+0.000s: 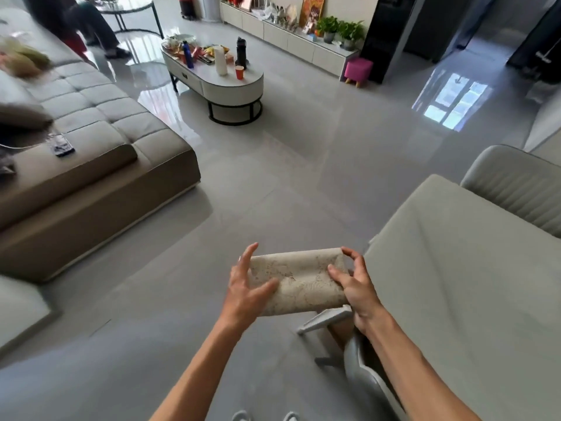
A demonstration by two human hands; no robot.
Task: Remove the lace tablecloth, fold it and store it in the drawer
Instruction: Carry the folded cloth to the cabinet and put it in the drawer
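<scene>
The lace tablecloth [300, 281] is folded into a compact beige rectangle and held in the air in front of me, above the floor. My left hand [246, 287] grips its left end, thumb on top and fingers spread behind. My right hand [355, 284] pinches its right end. A white oval coffee table [230, 86] with a drawer [185, 75] in its side stands across the room, ahead and slightly left.
A grey table [461, 268] is at my right with grey chairs [516, 183] beside it. A large beige sofa [91, 153] fills the left. Bottles and a red cup [239, 72] crowd the coffee table. A pink stool [358, 69] and low cabinet [288, 38] stand at the far wall; a person's legs [91, 25] are at far left.
</scene>
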